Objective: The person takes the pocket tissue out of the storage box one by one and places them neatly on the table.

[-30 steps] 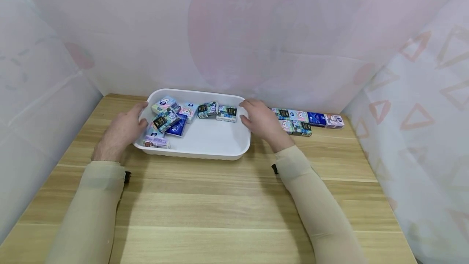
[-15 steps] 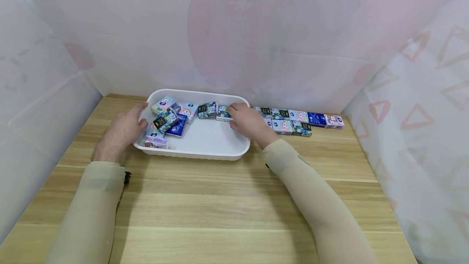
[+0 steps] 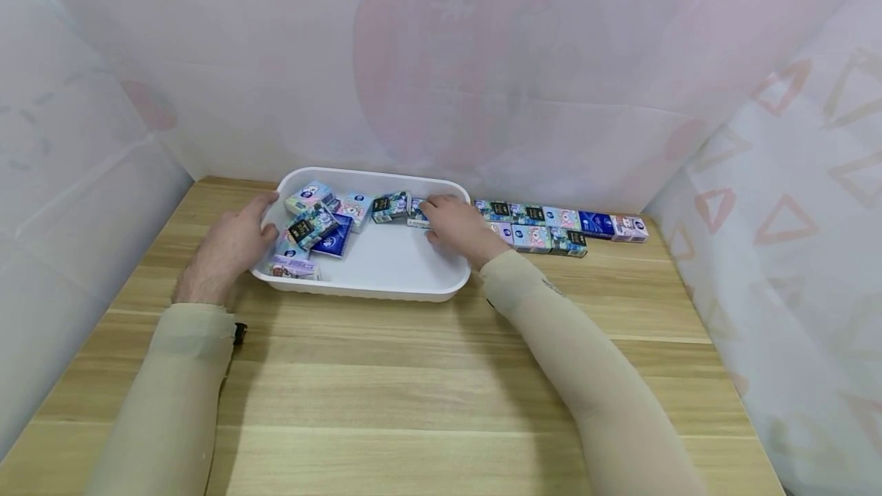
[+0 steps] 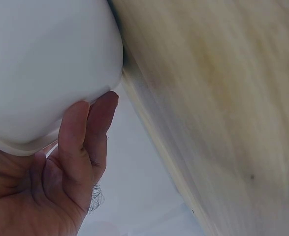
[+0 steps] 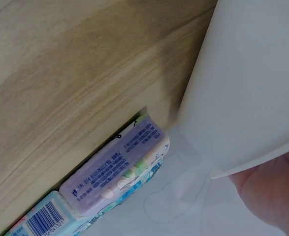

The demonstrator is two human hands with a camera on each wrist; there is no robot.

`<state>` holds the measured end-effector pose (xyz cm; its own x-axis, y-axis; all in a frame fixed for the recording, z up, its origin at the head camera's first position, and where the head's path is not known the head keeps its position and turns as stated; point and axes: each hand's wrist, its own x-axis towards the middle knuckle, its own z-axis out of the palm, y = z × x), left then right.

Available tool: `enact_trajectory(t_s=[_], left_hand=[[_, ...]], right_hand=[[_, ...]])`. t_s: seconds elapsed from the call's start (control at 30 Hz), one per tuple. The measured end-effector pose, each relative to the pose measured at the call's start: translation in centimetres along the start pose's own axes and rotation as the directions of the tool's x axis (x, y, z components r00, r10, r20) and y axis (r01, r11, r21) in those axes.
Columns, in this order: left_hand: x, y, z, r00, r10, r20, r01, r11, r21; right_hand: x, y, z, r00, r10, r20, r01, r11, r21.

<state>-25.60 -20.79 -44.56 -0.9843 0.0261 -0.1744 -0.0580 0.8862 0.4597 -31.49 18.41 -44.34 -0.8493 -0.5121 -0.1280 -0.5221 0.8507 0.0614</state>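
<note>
A white tray (image 3: 386,291) stands against the back wall with several small tissue packs in it. My left hand (image 3: 230,247) holds its left end, the fingers hooked under the rim, as the left wrist view shows on the tray wall (image 4: 50,54). Inside the right end, my right hand (image 3: 458,228) is over a black-and-blue tissue pack (image 3: 416,211), thumb on its near side and fingers on its far side, partly covering it. A similar pack (image 3: 390,207) lies just left of it. The right wrist view catches only part of the right hand (image 5: 277,189), beyond the tray rim.
Tissue packs form two touching rows right of the tray; the back row includes a dark blue pack (image 3: 596,223), the front row a pink one (image 3: 531,238). In the right wrist view a purple pack (image 5: 117,164) lies near the tray. Fabric walls (image 3: 441,60) enclose the wooden table (image 3: 386,404).
My right hand has moved left from the tray's right rim onto the black-and-blue tissue pack, uncovering more of the rows on the table. My left hand and the tray have stayed put.
</note>
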Motion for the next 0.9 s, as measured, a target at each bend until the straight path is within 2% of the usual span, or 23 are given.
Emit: enact_trajectory(t_s=[0.17,0.37,0.67,0.9], left_hand=[[-0.1,0.1,0.0,1.0,-0.005,0.011,0.005,1.0,-0.001],[0.1,0.1,0.0,1.0,-0.009,0.008,0.009,1.0,-0.001],[0.0,0.3,-0.1,1.0,-0.017,0.013,0.017,1.0,0.004],[0.0,0.3,-0.2,1.0,-0.014,0.005,0.014,1.0,0.011]], right_hand=[[0.3,-0.1,0.2,1.0,0.018,0.012,-0.019,0.999,0.045],[0.3,0.1,0.2,1.0,0.003,0.021,-0.005,0.996,0.088],[-0.2,-0.4,-0.3,0.998,0.008,0.068,-0.018,0.989,0.148],[-0.7,-1.0,-0.4,0.997,-0.025,0.066,0.019,0.995,0.099]])
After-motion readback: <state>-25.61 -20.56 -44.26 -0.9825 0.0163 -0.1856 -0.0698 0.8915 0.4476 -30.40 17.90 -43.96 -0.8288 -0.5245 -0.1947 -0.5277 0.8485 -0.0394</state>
